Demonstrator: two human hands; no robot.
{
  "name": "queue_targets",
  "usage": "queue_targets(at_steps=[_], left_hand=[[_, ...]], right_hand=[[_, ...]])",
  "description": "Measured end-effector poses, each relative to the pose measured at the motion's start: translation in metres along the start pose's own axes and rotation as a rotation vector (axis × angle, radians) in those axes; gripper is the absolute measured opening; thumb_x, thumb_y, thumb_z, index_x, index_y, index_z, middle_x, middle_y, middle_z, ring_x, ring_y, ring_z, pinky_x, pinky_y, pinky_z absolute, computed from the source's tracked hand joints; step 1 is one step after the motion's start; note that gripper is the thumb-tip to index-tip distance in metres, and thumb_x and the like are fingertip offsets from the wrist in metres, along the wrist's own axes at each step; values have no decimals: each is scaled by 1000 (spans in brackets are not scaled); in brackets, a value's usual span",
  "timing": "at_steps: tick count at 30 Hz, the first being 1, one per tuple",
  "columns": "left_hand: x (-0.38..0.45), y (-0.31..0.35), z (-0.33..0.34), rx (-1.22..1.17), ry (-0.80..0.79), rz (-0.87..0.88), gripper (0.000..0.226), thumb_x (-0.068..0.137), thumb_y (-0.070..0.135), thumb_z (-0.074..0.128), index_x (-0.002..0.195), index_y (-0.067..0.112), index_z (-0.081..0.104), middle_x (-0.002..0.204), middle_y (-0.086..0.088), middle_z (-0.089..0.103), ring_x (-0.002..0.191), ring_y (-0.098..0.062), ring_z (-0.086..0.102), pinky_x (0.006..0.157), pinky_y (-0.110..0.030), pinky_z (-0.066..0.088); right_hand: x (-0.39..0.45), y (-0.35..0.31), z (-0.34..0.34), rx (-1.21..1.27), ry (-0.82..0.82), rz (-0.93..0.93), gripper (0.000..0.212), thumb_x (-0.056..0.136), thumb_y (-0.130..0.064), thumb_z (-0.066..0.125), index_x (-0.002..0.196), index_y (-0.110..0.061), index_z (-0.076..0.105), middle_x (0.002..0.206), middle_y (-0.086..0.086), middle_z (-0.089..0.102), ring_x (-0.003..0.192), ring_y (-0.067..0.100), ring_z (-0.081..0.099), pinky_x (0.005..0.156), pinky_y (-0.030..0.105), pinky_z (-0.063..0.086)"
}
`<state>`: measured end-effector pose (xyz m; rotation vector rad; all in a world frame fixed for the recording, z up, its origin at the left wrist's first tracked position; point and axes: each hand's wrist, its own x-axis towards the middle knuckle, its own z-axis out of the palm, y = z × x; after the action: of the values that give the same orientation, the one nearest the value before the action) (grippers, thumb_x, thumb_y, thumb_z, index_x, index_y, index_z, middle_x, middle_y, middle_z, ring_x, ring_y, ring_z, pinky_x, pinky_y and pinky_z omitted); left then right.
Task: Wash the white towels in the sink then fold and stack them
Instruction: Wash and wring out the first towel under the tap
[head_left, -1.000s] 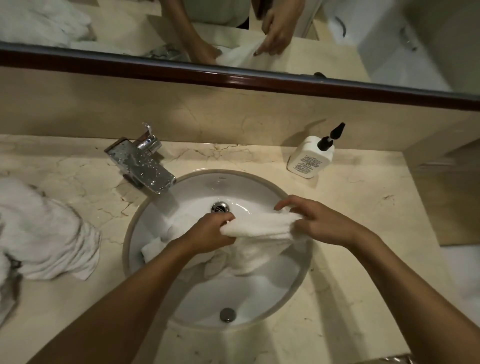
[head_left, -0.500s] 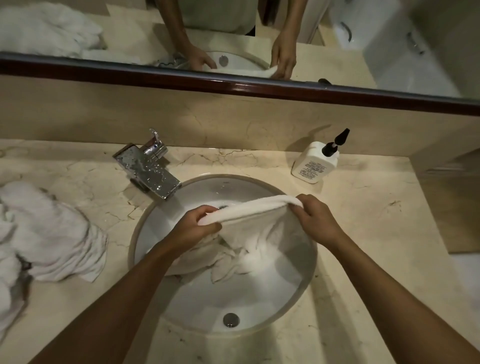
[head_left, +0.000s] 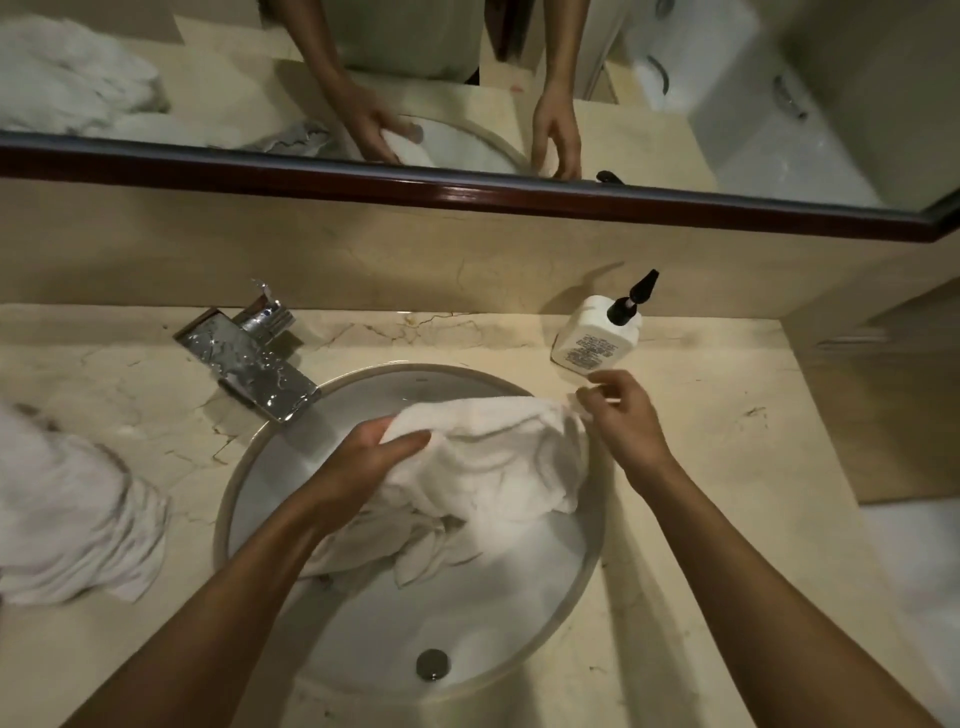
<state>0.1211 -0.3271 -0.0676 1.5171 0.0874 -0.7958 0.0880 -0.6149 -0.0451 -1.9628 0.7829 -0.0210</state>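
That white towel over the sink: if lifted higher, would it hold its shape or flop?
Likely flop: the towel already sags in folds between the left hand and right hand. Probably heavy if wet; the faucet shows droplets. The sink would catch drips.

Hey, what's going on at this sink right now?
A person is handling a white towel over the sink. The left hand grips one end and the right hand pinches the other, so the towel is stretched between them with the rest bunched in the basin. The faucet shows no running water. More towels lie heaped on the counter to the left, and a soap bottle stands behind the sink.
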Motion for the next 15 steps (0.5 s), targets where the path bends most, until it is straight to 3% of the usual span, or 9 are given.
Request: queue_targets(at_steps=[3,6,8,12,15], left_hand=[[5,19,19,-158,-60,-1,26,96,10,59,120,7,68,110,-20,73,97,-31,70,85,-39,53],[8,27,39,-262,-4,-30,26,98,6,54,121,6,67,110,-18,73,100,-28,70,89,-37,52],[8,25,46,-292,46,-55,24,98,6,54,117,8,69,109,-17,73,102,-29,69,94,-39,49],[11,13,48,-334,28,-101,28,98,9,53,121,5,68,116,-25,69,105,-38,67,100,-47,47],[13,15,51,-359,28,-110,29,98,9,52,122,0,66,115,-28,68,99,-37,67,93,-42,50]], right_hand=[[8,-27,-17,215,324,-112,9,95,-35,58,89,-27,58,92,2,66,86,23,65,80,38,57],[22,-57,-36,350,398,-95,21,100,-36,54,90,-18,56,82,3,61,74,17,61,72,33,54],[39,-74,-45,373,378,-58,20,100,-36,55,99,-16,56,88,2,61,75,14,61,73,30,54],[76,-89,-58,115,204,-20,36,96,-37,63,125,-17,56,120,4,61,106,22,62,94,40,54],[86,-90,-64,-35,-17,-64,41,98,-30,63,136,-15,54,124,5,58,108,21,59,85,33,52]])
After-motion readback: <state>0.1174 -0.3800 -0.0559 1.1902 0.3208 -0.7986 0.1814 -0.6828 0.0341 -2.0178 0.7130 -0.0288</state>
